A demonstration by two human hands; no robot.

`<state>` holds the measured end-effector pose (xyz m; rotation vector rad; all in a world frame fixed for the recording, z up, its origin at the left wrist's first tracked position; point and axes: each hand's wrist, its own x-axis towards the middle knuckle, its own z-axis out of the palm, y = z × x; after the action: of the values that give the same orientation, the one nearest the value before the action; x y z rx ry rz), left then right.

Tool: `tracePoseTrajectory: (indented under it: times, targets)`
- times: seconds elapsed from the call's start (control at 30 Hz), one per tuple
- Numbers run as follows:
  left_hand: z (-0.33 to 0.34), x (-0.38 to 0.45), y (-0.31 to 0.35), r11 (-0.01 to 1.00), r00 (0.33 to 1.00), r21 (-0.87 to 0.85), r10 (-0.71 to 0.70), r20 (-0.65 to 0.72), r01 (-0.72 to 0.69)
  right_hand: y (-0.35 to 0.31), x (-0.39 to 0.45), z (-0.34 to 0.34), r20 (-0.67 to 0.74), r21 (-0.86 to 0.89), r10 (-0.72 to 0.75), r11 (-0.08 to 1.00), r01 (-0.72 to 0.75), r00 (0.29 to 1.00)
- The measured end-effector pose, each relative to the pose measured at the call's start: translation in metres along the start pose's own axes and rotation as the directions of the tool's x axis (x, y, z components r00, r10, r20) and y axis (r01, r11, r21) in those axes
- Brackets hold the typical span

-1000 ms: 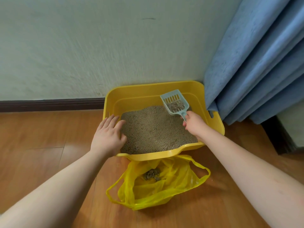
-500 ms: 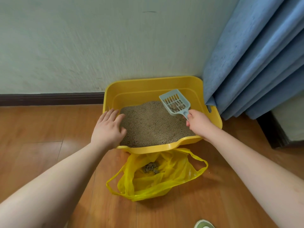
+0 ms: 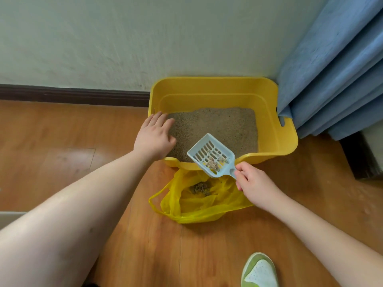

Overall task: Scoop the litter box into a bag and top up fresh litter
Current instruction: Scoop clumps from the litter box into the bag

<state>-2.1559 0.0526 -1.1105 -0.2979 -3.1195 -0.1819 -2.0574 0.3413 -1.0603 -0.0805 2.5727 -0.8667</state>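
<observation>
A: What is the right hand (image 3: 256,188) doing?

B: Its fingers are curled round the handle of the pale blue scoop (image 3: 212,156), gripping it at the low end. The slotted blade is above the near rim of the litter box (image 3: 277,141) and the mouth of the bag (image 3: 199,200), tilted up to the left. A few pale clumps (image 3: 213,163) lie in the blade near the handle.

A: And the left hand (image 3: 154,136)?

B: It lies flat, fingers straight and a little spread, on the left rim of the yellow box. The fingertips reach over the edge of the litter (image 3: 217,127).

A: Where is the bag?

B: It is a yellow plastic bag, open on the wooden floor (image 3: 62,141), touching the near wall of the box. A dark heap of waste (image 3: 201,188) sits inside it, just below the scoop.

A: What else is around?

B: The box stands against a pale wall (image 3: 124,38) with a dark skirting board (image 3: 72,97). A blue curtain (image 3: 335,79) hangs at its right and overlaps the far right corner. A green and white shoe (image 3: 259,272) shows at the bottom edge.
</observation>
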Motion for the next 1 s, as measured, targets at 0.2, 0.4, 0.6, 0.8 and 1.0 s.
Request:
tracePoseTrajectory:
  times: [0.2,0.4,0.6,0.8,1.0]
  targets:
    - [-0.001,0.000,0.001,1.000,1.000,0.010,-0.002,0.010,0.002,0.031,-0.009,0.044,0.093,-0.096,0.048,0.995,-0.039,0.995]
    - [-0.002,-0.001,0.002,1.000,1.000,0.024,0.009,0.011,-0.009,0.043,-0.005,0.059,0.326,-0.035,0.132,0.991,-0.128,0.936]
    - [0.002,0.000,0.000,0.999,1.000,0.037,0.016,0.000,-0.016,0.046,0.006,0.054,0.591,0.391,0.277,0.724,-0.569,0.758]
    - [0.003,0.000,0.000,0.999,1.000,0.046,0.021,-0.019,-0.020,0.061,0.016,0.046,0.835,0.439,0.219,0.290,-0.851,0.505]
    - [0.003,0.001,0.000,0.999,1.000,0.047,0.016,-0.009,-0.015,0.065,0.017,0.044,0.849,0.465,0.193,0.169,-0.869,0.492]
